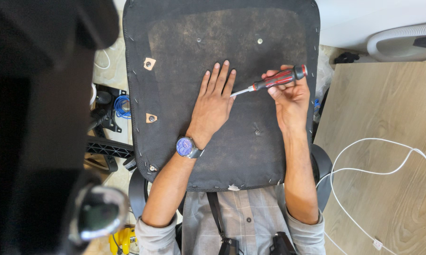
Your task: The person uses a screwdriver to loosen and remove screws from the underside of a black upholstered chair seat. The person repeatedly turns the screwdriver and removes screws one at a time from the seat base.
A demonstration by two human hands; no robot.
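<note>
An upturned black chair seat (175, 42) lies across my lap, its fabric underside facing up. My left hand (214, 101), with a blue-faced watch (187, 147) on the wrist, rests flat on the middle of the seat with fingers spread. My right hand (291, 97) grips a red and black screwdriver (278, 79) by its handle. The metal tip points left and reaches the edge of my left hand's fingers.
Screw holes and small tan patches (149, 63) dot the seat's underside. A wooden tabletop (387, 141) with a white cable (378, 172) is at the right. A large black chair part (38, 118) fills the left. Black parts and a blue cable (122, 105) lie on the floor.
</note>
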